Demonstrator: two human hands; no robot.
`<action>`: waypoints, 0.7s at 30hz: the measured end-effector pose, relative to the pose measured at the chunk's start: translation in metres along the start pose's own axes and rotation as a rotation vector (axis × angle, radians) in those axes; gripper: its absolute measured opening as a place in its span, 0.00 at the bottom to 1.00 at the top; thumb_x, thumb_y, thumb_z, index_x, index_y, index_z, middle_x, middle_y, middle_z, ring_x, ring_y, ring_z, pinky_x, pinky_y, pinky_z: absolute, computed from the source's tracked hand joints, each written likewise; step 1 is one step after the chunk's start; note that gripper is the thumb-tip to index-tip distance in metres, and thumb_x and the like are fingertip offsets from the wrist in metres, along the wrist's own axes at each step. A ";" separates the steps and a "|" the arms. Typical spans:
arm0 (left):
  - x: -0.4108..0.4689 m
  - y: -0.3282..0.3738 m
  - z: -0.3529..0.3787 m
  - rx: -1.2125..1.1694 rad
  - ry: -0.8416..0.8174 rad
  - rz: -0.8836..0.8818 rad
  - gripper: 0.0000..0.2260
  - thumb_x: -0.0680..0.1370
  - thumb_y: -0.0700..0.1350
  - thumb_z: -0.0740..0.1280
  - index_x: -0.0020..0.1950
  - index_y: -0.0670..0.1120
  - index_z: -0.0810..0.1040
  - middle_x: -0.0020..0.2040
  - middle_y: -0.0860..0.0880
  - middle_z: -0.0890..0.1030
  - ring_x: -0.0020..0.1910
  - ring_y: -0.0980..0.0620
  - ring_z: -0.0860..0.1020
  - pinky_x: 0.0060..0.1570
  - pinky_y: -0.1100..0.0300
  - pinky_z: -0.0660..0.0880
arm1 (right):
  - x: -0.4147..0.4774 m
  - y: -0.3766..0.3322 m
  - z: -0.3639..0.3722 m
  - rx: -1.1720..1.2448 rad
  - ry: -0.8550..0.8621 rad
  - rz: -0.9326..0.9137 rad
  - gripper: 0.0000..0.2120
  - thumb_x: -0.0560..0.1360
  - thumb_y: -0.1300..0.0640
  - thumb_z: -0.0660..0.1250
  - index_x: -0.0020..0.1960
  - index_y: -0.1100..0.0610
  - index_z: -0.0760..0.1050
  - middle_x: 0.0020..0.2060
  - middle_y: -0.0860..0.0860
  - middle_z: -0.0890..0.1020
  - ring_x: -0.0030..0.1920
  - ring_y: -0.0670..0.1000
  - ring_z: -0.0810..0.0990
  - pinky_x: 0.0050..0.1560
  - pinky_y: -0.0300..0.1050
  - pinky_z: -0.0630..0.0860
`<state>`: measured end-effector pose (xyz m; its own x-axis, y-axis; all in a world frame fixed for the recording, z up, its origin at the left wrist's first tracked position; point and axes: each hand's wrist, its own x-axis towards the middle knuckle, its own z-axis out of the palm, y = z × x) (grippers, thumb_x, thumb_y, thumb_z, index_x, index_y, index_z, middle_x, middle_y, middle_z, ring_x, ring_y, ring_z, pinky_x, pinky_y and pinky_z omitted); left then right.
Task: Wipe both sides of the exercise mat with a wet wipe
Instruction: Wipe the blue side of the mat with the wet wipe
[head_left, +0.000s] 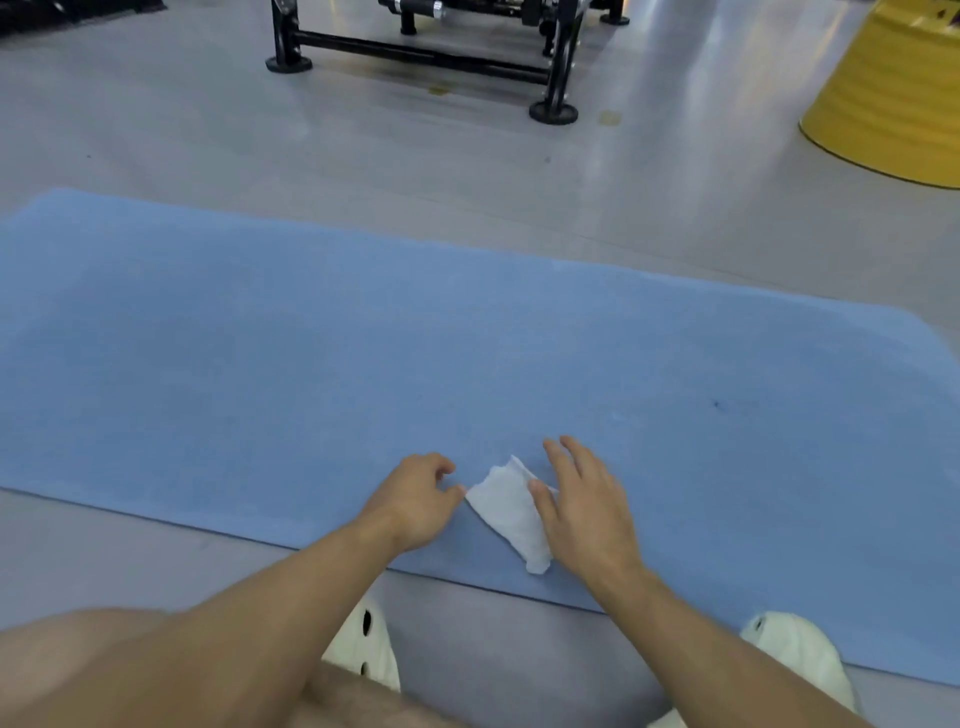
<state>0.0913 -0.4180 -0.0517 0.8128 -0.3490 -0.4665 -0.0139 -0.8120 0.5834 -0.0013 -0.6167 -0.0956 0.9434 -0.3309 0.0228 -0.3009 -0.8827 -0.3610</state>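
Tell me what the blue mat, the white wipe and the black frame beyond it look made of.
The mat looks like foam or rubber: matte, fine even grain, thin flat edge. The wipe seems thin nonwoven fabric: soft, creased, folded. The frame is probably painted metal tubing: glossy black with highlights.

Bright, even indoor light. Pale glare streaks the grey floor (649, 135) beside the black frame (415, 52). Shadows are faint. Everything is slightly blurred, and wide-angle distortion bends the edges of the mat (260, 338).
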 end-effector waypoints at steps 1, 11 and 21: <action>0.003 -0.004 -0.001 0.086 0.010 0.040 0.18 0.83 0.51 0.65 0.72 0.48 0.73 0.71 0.49 0.72 0.69 0.49 0.72 0.69 0.55 0.69 | -0.001 -0.004 0.003 -0.022 -0.007 -0.078 0.29 0.82 0.40 0.50 0.78 0.51 0.65 0.79 0.53 0.64 0.78 0.55 0.62 0.75 0.52 0.61; 0.022 -0.017 -0.034 0.753 -0.260 0.334 0.26 0.83 0.53 0.62 0.80 0.51 0.61 0.78 0.53 0.57 0.76 0.49 0.60 0.73 0.51 0.65 | -0.026 -0.010 0.042 -0.138 -0.251 -0.395 0.37 0.81 0.32 0.38 0.83 0.51 0.49 0.82 0.47 0.47 0.81 0.45 0.41 0.78 0.49 0.44; 0.026 -0.061 -0.059 1.051 -0.382 0.553 0.41 0.80 0.63 0.62 0.83 0.59 0.38 0.81 0.57 0.32 0.81 0.53 0.37 0.79 0.53 0.52 | -0.026 0.022 0.035 -0.130 -0.105 -0.481 0.28 0.77 0.61 0.65 0.77 0.54 0.67 0.77 0.47 0.67 0.78 0.49 0.64 0.75 0.45 0.63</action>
<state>0.1476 -0.3498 -0.0607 0.3311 -0.7331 -0.5941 -0.9012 -0.4322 0.0310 -0.0275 -0.6157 -0.1368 0.9863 0.1530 0.0617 0.1628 -0.9633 -0.2137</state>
